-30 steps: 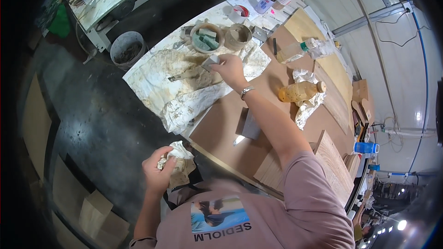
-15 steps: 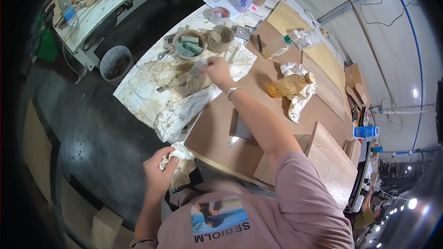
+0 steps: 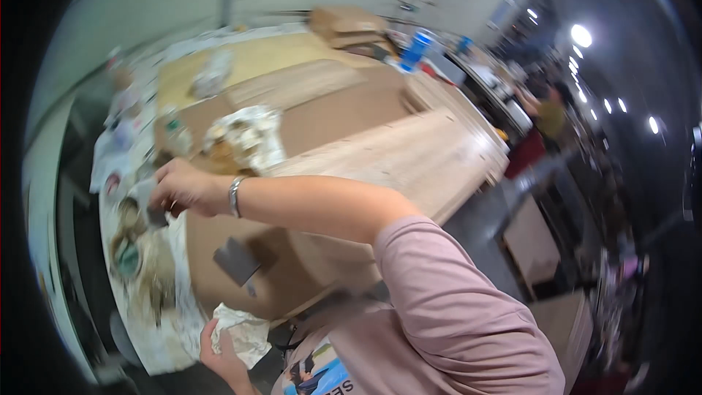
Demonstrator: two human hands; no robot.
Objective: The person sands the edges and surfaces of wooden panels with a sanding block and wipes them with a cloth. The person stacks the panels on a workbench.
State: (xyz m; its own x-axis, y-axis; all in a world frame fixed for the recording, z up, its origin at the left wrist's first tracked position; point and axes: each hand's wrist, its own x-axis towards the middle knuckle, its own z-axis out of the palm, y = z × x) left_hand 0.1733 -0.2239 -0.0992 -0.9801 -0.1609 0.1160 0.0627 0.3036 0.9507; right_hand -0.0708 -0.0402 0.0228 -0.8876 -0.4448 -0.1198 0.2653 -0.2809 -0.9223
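Note:
Low in the view, my left hand point(image 3: 221, 362) is closed on a crumpled off-white cloth point(image 3: 245, 336). My right hand point(image 3: 186, 186) is stretched out to the left with its fingers curled round a small grey piece point(image 3: 156, 216), whose kind is lost in blur. Close by that hand are a brown cup point(image 3: 130, 218) and a round bowl point(image 3: 128, 260) holding green pieces, both on a stained white sheet point(image 3: 157, 340). A flat grey rectangular piece point(image 3: 236, 262) lies on the brown board point(image 3: 274, 285) below my right forearm.
Pale wood panels point(image 3: 380, 164) lie beyond my right forearm. A crumpled white cloth point(image 3: 252, 132), an amber bottle point(image 3: 221, 157) and a green-capped bottle point(image 3: 174, 130) stand or lie behind my hand. A blue bottle point(image 3: 417, 50) is farther back. A person point(image 3: 550, 113) works at far right.
My view has swung to the right, bringing the wood panels toward the middle. My right hand has risen off the stained sheet, still with the grey piece. The left hand keeps the cloth.

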